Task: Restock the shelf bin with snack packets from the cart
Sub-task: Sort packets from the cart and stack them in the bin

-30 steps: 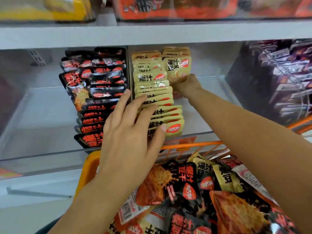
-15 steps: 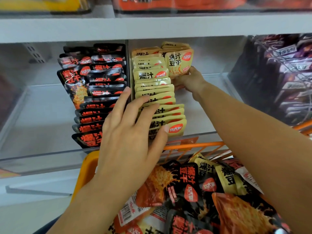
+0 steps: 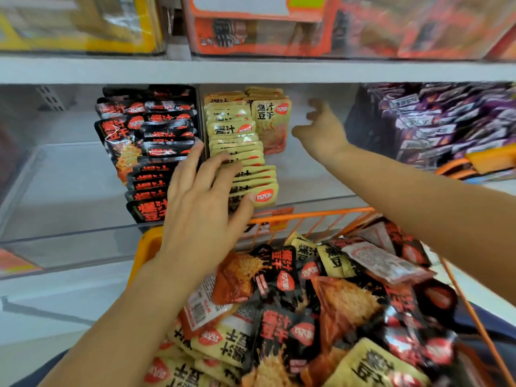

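- Whereas half a second ago the right hand (image 3: 321,129) was tucked against the upright yellow packet (image 3: 270,122) at the back of the bin, it has now let go and drawn off toward 3 o'clock, apart from that packet; its grip is loosely open, fingers slightly curled and blurred, holding nothing.
- Grey and flat-edged, the shelf (image 3: 251,69) crosses the top of the view, with blurred orange and yellow cartons above it.
- Clear, glossy plastic forms the shelf bin (image 3: 312,174), its low front wall running toward 9 o'clock.
- At 6 o'clock the orange wire cart (image 3: 310,215) holds a loose heap of crinkled foil snack packets (image 3: 282,277), black, orange and pale yellow, flat and rectangular.
- Shiny black packets with red print (image 3: 156,152) stand in an overlapping row at 10 o'clock of the centre.
- Beside them, toward 12 o'clock, the matte yellow row (image 3: 240,152) stands shingled front to back, as before.
- Purple packets (image 3: 446,121) are piled at 2 o'clock.
- As earlier, the left hand (image 3: 203,216) stays spread flat, its straight fingers resting on the front of the yellow row and the thumb touching the foremost packet; this grip clasps nothing.
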Demonstrator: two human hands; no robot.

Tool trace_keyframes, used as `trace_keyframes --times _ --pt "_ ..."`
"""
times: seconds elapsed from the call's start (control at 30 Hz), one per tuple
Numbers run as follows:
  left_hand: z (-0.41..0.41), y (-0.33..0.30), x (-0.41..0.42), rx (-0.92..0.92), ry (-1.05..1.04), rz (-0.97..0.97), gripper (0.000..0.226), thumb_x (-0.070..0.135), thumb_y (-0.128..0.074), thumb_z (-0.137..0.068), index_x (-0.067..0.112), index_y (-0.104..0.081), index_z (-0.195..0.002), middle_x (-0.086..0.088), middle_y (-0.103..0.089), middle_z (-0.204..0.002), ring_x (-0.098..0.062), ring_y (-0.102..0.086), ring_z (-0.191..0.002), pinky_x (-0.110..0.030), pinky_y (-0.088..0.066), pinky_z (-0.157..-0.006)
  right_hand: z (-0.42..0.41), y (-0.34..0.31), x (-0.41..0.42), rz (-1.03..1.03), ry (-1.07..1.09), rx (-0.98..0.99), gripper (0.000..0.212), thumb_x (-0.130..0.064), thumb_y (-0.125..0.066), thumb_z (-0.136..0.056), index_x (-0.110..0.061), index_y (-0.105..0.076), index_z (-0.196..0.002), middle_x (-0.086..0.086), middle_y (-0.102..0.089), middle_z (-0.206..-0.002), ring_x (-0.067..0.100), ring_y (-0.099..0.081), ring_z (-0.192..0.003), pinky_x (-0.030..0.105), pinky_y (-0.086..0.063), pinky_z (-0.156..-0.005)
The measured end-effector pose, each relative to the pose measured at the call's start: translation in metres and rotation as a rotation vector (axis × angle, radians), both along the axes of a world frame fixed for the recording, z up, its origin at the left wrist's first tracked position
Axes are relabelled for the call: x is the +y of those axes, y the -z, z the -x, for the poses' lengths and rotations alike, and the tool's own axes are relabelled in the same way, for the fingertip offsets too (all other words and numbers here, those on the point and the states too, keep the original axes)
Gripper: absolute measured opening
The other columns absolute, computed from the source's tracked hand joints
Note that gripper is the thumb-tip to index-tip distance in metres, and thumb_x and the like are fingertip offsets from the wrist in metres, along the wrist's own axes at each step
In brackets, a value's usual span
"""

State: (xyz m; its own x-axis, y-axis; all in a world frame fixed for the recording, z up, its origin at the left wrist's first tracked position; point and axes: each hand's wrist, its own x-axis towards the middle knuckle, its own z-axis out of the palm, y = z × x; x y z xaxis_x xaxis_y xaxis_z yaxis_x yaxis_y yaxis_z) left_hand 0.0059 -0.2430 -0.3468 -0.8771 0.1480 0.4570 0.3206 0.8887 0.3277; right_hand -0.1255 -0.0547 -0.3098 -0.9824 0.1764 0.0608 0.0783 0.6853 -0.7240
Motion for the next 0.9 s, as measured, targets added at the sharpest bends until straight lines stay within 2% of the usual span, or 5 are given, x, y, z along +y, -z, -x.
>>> trace_keyframes --times 0.17,0.33,0.43,0.67,0.9 --pt "-0.008 -0.009 -0.002 0.136 0.027 -0.038 0.052 0.043 -0.043 -0.092 0.011 -0.053 -0.132 -0.007 -0.043 -0.145 -0.025 -0.010 -0.145 -0.034 0.004 -0.117 -0.111 -0.044 0.017 -0.342 -0.358 0.249 0.030 -0.014 -0.054 -0.088 -0.018 -0.057 -0.117 -0.003 -0.066 -0.099 0.020 -0.062 -0.087 0.040 -0.050 -0.079" --pt "-0.018 -0.010 0.006 0.245 0.121 -0.036 0.044 0.034 -0.047 -0.092 0.008 -0.059 -0.126 -0.009 -0.052 -0.136 -0.028 -0.022 -0.141 -0.050 -0.020 -0.115 -0.189 -0.051 0.045 -1.049 -0.607 -0.165 0.055 -0.062 -0.048 -0.085 -0.028 -0.049 -0.128 0.000 -0.062 -0.119 0.024 -0.059 -0.107 0.035 -0.049 -0.083" --pt "-0.019 -0.008 0.008 0.258 0.153 -0.018 0.044 0.033 -0.045 -0.093 0.007 -0.061 -0.124 -0.009 -0.055 -0.133 -0.027 -0.026 -0.140 -0.045 -0.017 -0.116 -0.199 -0.040 0.064 -0.994 -0.624 -0.545 0.079 -0.066 -0.049 -0.084 -0.018 -0.031 -0.144 0.005 -0.057 -0.118 0.025 -0.055 -0.109 0.035 -0.047 -0.085" --pt "-0.032 -0.007 0.019 0.140 0.350 -0.118 0.035 0.033 -0.044 -0.092 0.015 -0.067 -0.112 0.003 -0.065 -0.113 -0.011 -0.052 -0.111 -0.032 -0.046 -0.091 -0.186 -0.033 0.078 -0.987 -0.536 -0.230 0.023 -0.018 -0.050 -0.086 -0.018 -0.064 -0.105 0.006 -0.065 -0.093 0.026 -0.062 -0.089 0.032 -0.049 -0.069" --pt "-0.033 -0.018 0.015 -0.515 0.434 -0.847 0.050 0.048 -0.061 -0.084 0.033 -0.049 -0.130 0.015 -0.062 -0.117 -0.001 -0.063 -0.101 -0.020 -0.052 -0.083 -0.185 -0.074 0.070 0.307 -0.239 -0.246 0.029 0.008 -0.054 -0.086 -0.015 -0.072 -0.083 -0.002 -0.067 -0.066 0.006 -0.059 -0.057 0.016 -0.048 -0.054"
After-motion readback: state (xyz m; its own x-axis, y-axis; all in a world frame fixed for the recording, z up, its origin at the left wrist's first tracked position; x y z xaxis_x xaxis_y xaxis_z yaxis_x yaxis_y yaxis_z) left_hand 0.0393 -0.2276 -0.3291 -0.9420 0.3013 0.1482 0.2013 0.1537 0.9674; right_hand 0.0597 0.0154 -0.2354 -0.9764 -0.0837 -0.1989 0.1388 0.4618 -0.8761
